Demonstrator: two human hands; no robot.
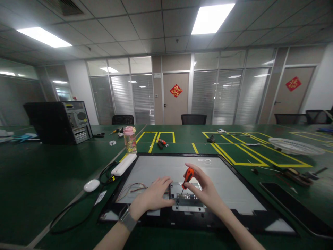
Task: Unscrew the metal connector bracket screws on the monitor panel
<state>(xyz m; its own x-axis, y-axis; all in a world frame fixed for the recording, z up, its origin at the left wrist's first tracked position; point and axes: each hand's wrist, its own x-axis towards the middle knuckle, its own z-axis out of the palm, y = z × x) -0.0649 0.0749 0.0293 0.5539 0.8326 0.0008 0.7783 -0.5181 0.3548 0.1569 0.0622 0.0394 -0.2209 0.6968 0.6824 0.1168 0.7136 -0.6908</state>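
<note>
An orange and black screwdriver (188,176) stands tilted in my right hand (204,187), its handle between the thumb and fingers. Its shaft points down at a silver metal bracket board (188,209), and the tip seems to meet it. Beside the board's left edge lies my left hand (152,196), fingers stretched and spread, thumb touching the metal. The board sits on the grey back of a large flat display panel (153,165) with a black frame. Thin wires (134,187) run out left of my left hand. The right hand's other fingers partly cover the board's right side.
Left of the panel are a white power strip (124,164), a white mouse (91,185), black cables and a pink-lidded bottle (129,139). A computer case (59,121) stands farther left. Pliers (160,144) lie behind the panel. At right lies a black slab like a phone (293,206).
</note>
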